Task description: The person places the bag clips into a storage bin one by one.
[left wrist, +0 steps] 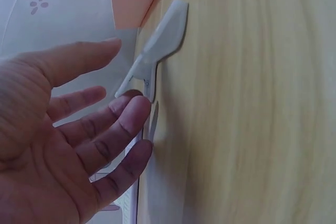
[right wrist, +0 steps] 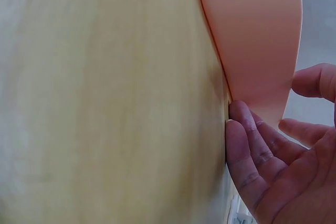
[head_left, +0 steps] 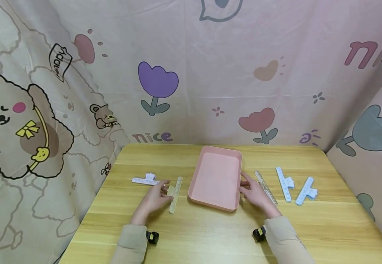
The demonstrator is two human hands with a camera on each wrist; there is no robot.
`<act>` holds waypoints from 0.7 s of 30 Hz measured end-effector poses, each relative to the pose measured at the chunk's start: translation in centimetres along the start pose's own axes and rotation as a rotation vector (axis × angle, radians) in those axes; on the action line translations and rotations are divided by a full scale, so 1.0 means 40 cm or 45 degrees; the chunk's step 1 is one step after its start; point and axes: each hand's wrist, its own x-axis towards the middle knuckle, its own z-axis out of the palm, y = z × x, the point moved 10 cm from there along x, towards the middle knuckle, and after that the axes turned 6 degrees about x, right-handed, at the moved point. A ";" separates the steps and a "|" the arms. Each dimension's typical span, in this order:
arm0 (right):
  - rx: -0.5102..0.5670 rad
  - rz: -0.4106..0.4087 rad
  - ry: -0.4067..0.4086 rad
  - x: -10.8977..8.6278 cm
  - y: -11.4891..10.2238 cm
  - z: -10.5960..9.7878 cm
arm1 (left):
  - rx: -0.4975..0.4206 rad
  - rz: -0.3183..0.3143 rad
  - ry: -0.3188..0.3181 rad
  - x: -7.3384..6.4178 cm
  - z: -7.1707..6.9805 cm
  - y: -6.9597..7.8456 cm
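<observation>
A pink rectangular tray (head_left: 215, 178) lies on the table at the middle. Against its right outer wall rest the fingers of my right hand (head_left: 256, 193); in the right wrist view, the thumb is by the rim and other fingertips are low at the wall (right wrist: 257, 40). My left hand (head_left: 152, 200) is beside a cream ruler clip (head_left: 177, 194), thumb and fingers spread apart around its handle side. The left wrist view shows that clip (left wrist: 168, 32) with fingertips close to its handle; contact is hard to tell. Behind this hand lies a pale lilac ruler clip (head_left: 144, 180).
Right of my right hand lies a clear or grey ruler clip (head_left: 266, 187), partly hidden by that hand. Farther right are two light blue ruler clips, one upright (head_left: 284, 185) and one slanted (head_left: 304, 191). A printed curtain (head_left: 204, 73) hangs behind the wooden table (head_left: 204, 238).
</observation>
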 end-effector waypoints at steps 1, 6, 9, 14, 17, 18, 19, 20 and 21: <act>-0.006 -0.006 -0.005 0.000 -0.001 0.001 | -0.005 -0.007 -0.008 0.001 0.001 -0.003; -0.019 -0.010 -0.006 -0.001 -0.001 0.003 | -0.006 0.022 -0.048 0.010 0.007 -0.009; -0.014 -0.006 -0.005 -0.001 -0.001 0.002 | -0.005 0.041 -0.068 0.018 0.010 -0.009; -0.004 -0.009 -0.006 0.000 0.003 0.001 | 0.012 0.074 -0.087 0.026 0.011 -0.006; 0.000 -0.006 -0.004 0.002 0.004 0.000 | 0.025 0.088 -0.085 0.029 0.012 -0.003; 0.002 -0.005 -0.004 0.002 0.004 0.000 | 0.032 0.091 -0.082 0.030 0.012 -0.003; 0.002 -0.007 -0.005 0.001 0.004 0.000 | 0.035 0.099 -0.077 0.030 0.012 -0.002; 0.004 -0.007 -0.004 0.001 0.004 0.000 | 0.039 0.102 -0.073 0.031 0.012 -0.002; 0.007 -0.008 -0.005 0.000 0.003 0.000 | 0.039 0.098 -0.072 0.031 0.012 -0.002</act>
